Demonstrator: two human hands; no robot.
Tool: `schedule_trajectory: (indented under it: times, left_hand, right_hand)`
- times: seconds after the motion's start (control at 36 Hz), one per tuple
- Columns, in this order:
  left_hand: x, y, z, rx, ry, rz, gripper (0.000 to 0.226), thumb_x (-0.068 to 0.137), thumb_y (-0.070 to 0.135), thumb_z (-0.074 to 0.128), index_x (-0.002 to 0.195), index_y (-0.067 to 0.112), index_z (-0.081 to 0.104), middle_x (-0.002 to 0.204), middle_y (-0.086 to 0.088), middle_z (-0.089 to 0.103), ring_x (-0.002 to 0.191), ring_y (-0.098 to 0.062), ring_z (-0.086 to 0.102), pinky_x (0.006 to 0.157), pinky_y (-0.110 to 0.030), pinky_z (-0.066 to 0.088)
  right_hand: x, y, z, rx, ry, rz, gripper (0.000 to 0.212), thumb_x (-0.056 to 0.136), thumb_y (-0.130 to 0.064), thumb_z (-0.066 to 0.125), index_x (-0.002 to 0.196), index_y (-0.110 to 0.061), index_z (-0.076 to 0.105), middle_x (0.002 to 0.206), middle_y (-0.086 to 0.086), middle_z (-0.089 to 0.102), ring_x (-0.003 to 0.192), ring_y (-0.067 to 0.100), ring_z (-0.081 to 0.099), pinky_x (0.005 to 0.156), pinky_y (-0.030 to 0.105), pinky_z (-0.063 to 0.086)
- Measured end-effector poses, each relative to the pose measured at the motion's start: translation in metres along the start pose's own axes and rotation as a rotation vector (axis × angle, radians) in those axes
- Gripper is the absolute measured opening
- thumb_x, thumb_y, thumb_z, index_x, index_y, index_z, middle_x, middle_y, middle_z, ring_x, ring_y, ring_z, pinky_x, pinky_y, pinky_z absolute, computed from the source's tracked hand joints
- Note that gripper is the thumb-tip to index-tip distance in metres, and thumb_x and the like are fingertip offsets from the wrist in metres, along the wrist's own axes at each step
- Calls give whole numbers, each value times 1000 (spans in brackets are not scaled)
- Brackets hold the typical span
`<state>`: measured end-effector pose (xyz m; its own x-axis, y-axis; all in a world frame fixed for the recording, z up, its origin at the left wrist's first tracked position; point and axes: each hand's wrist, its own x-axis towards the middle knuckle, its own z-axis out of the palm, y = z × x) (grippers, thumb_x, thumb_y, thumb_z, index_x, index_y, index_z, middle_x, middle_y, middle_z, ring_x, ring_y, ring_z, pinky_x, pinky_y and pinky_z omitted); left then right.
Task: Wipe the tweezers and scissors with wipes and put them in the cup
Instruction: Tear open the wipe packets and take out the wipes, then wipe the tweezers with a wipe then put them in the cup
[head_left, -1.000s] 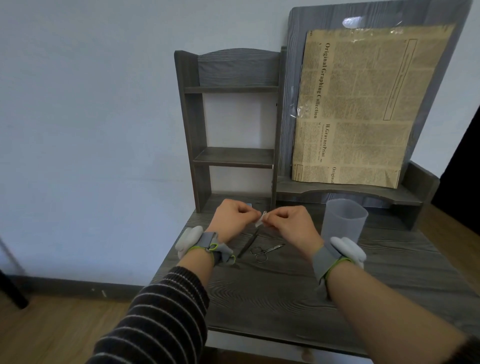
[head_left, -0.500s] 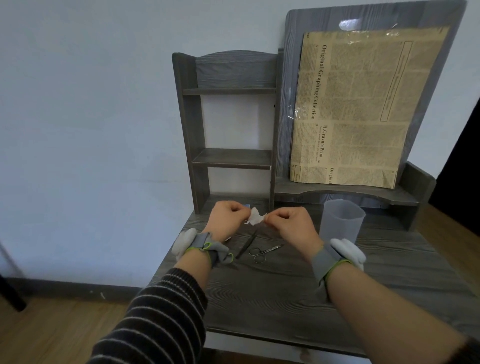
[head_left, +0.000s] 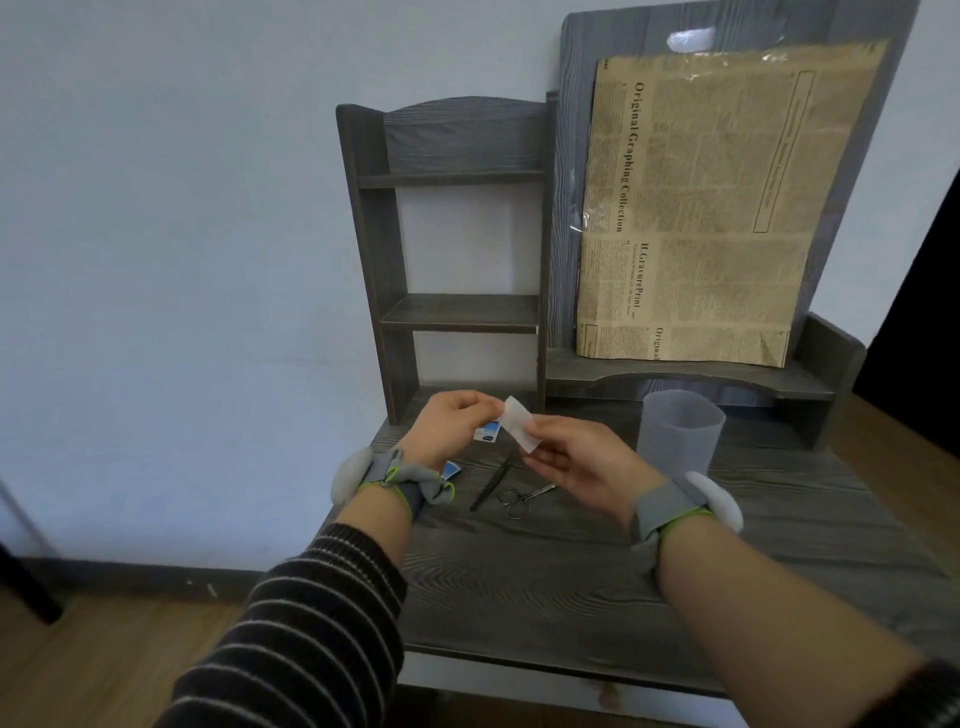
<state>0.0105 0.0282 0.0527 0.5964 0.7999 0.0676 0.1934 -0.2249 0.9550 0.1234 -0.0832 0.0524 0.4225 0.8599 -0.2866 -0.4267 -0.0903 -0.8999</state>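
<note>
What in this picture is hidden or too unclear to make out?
Head view only:
- Scissors: blade tips hidden behind the right hand.
- Wipe packet: print too small to read; left hand covers part.
- Cup: translucent wall blurs the inside.
- Newspaper sheet: body text too small.
- Tweezers: tips too thin to judge.

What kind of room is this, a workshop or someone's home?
Probably a plain room at home or a small office: a grey wooden desk with a shelf unit, a bare white wall and wood flooring.
</note>
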Motion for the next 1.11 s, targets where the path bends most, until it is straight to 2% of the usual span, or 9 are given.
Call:
schedule_trajectory:
  times: [0.11, 0.22, 0.33, 0.5, 0.56, 0.72, 0.81, 0.89, 1.11]
  left_hand:
    - [-3, -5, 1, 50, 51, -3, 19, 87, 18, 61, 95, 4, 72, 73, 1, 60, 68, -7, 50, 63, -19, 40]
    - [-5, -19, 3, 394, 72, 28, 16, 84, 24, 64, 90, 11, 72, 93, -5, 70, 90, -18, 63, 78, -24, 46]
    - [-10, -27, 8, 750, 90, 6, 18, 86, 27, 59, 89, 14, 71, 98, -7, 71, 92, -26, 65, 76, -28, 47]
    - [-11, -30, 16, 1032, -4, -69, 38, 79, 40, 66, 100, 8, 66, 104, -11, 68, 97, -28, 63, 76, -30, 47]
    - [-10, -32, 18, 1056, -32, -80, 38, 79, 39, 67, 100, 8, 66, 106, -11, 68, 97, -27, 63, 77, -30, 47]
    - [-9, -37, 20, 1064, -49, -117, 29, 83, 27, 62, 101, 5, 66, 108, -14, 68, 99, -29, 64, 80, -32, 49]
    - [-8, -39, 20, 1077, -52, -111, 26, 84, 21, 56, 101, 5, 67, 107, -15, 68, 100, -31, 64, 83, -34, 51]
    - [-8, -40, 21, 1099, -84, -139, 30, 86, 21, 53, 108, 2, 64, 115, -19, 65, 107, -33, 61, 88, -36, 50]
    - [-11, -40, 18, 1029, 7, -159, 24, 89, 25, 53, 104, 11, 65, 111, -11, 67, 101, -30, 63, 82, -34, 49]
  right_hand:
    - [0, 0, -4, -85, 49, -1, 7, 83, -2, 63, 84, -8, 66, 65, 3, 65, 52, 8, 60, 56, 17, 54]
    - [2, 2, -12, -110, 183, -44, 12, 82, -1, 64, 94, 0, 64, 69, 6, 60, 59, 12, 54, 50, 15, 51]
    - [5, 2, -24, -111, 281, -80, 19, 80, -1, 66, 99, 3, 67, 69, 7, 60, 57, 14, 54, 43, 15, 49]
    - [5, 0, -34, -113, 297, -80, 11, 80, 0, 66, 90, 4, 67, 67, 9, 59, 55, 15, 52, 40, 15, 49]
    - [5, 1, -36, -122, 297, -73, 2, 80, 0, 67, 81, -1, 66, 67, 9, 59, 55, 15, 52, 39, 15, 49]
    - [7, 3, -39, -139, 285, -65, 10, 81, 0, 66, 73, -6, 64, 67, 8, 58, 54, 14, 51, 40, 15, 49]
    - [5, 3, -38, -137, 282, -63, 4, 82, 0, 65, 84, -2, 66, 66, 7, 57, 54, 13, 50, 41, 15, 48]
    - [5, 4, -38, -139, 281, -63, 18, 82, 0, 65, 99, 4, 67, 67, 7, 57, 54, 13, 49, 42, 16, 48]
    - [3, 6, -36, -164, 286, -54, 21, 82, -1, 65, 103, 4, 67, 67, 6, 57, 55, 12, 49, 44, 16, 47]
